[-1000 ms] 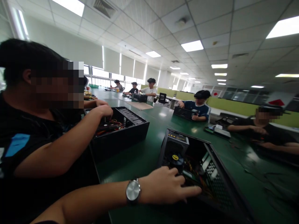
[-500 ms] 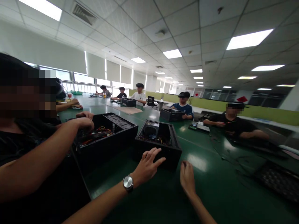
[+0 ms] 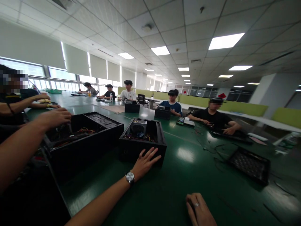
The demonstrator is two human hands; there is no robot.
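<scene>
Head view: The computer case sits on the green table, near the middle of the scene, open side up. Its cover is off; a power supply, a fan and loose cables are visible inside. Judged from this state, the case is partly fitted; cable routing and closing appear to remain. Whether any part is fastened or connected cannot be determined.

The left hand is spread across the near wall of the case and grasps nothing; firm contact cannot be confirmed. The right hand is near, at the bottom edge, fingers curled, well apart from the case; whether it holds anything cannot be told.

Compared with the earlier frame, the view is turned to the right, the right hand is lower and farther from the case, and the black grid panel at right is fully in view
</scene>
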